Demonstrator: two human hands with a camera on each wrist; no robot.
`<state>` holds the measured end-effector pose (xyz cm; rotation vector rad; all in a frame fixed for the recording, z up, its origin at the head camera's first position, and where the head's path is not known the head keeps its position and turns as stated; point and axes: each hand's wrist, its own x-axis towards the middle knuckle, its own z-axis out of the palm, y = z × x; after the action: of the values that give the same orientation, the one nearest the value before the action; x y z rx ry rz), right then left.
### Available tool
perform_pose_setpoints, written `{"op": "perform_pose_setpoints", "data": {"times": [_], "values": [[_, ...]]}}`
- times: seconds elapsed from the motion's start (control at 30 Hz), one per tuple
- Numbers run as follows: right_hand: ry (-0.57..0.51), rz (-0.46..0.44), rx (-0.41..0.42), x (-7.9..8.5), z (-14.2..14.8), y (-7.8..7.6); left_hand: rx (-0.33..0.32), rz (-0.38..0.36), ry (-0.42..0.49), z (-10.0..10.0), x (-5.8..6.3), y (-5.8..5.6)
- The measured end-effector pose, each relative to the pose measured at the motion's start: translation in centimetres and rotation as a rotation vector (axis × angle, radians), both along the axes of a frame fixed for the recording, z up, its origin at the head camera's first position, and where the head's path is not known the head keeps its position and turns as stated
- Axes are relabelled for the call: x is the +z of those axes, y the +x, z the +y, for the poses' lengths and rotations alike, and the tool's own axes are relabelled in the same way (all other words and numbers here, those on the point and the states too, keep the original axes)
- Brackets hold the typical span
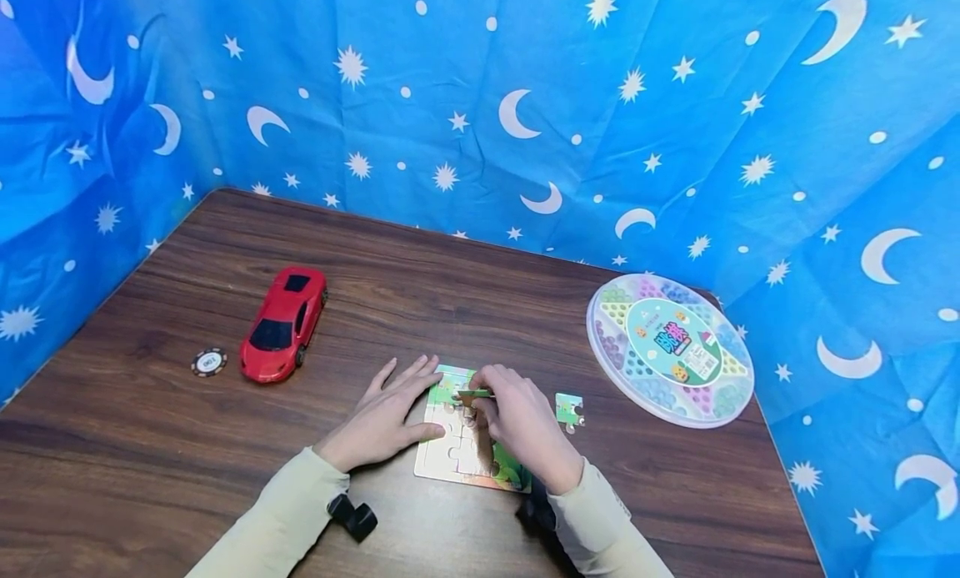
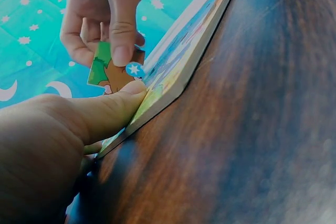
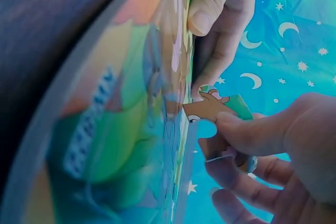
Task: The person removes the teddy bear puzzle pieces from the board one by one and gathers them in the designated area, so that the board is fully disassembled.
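Note:
A jigsaw puzzle board [image 1: 442, 461] with a pale, shiny tray area and printed parts lies on the table. My left hand [image 1: 382, 419] rests at its left side, fingers spread; in the left wrist view its thumb [image 2: 113, 106] lies on the board's edge. Over the upper part of the board, my right hand [image 1: 525, 419] pinches a green-and-brown puzzle piece [image 3: 210, 108] between thumb and fingers. That piece is held tilted, close to the board's surface; whether it touches cannot be told. Another loose puzzle piece [image 1: 567, 407] lies to the right of the right hand.
A red toy car [image 1: 281, 328] stands at the left, with a poker chip [image 1: 208, 362] beside it. At the right lies a round Chinese checkers box [image 1: 611, 361]. Behind the wooden table [image 1: 420, 286] hangs a blue cloth [image 1: 450, 86] with moons and stars.

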<state>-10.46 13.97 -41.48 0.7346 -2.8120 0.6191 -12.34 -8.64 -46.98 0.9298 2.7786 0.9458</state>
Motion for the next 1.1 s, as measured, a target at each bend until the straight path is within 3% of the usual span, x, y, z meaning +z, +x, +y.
{"op": "perform_pose_setpoints", "data": {"times": [0.17,0.37,0.47,0.57,0.7,0.8,0.93,1.1], "values": [[-0.083,-0.008,0.024,0.4,0.2,0.3,0.007,-0.004,0.003,0.0,-0.4,0.3],[-0.307,-0.036,-0.01,1.9,2.2,1.0,0.014,-0.001,0.012,0.1,-0.7,0.5],[-0.392,-0.02,-0.139,2.5,4.2,1.5,0.01,0.008,0.021,0.1,-0.8,0.3],[-0.423,-0.013,-0.337,2.6,6.8,2.0,0.006,0.015,0.024,0.2,-0.8,0.1],[-0.427,-0.045,-0.585,1.9,10.5,2.4,0.0,0.025,0.023,0.2,-0.7,-0.2],[-0.404,-0.096,-0.71,1.0,13.0,2.5,0.004,0.023,0.021,0.1,-0.5,-0.3],[-0.391,-0.19,-0.795,-0.3,15.1,2.6,0.005,0.011,0.011,0.0,-0.4,-0.3],[-0.415,-0.261,-0.815,-1.1,15.8,2.8,0.005,-0.006,0.012,0.1,-0.3,-0.2]]}}
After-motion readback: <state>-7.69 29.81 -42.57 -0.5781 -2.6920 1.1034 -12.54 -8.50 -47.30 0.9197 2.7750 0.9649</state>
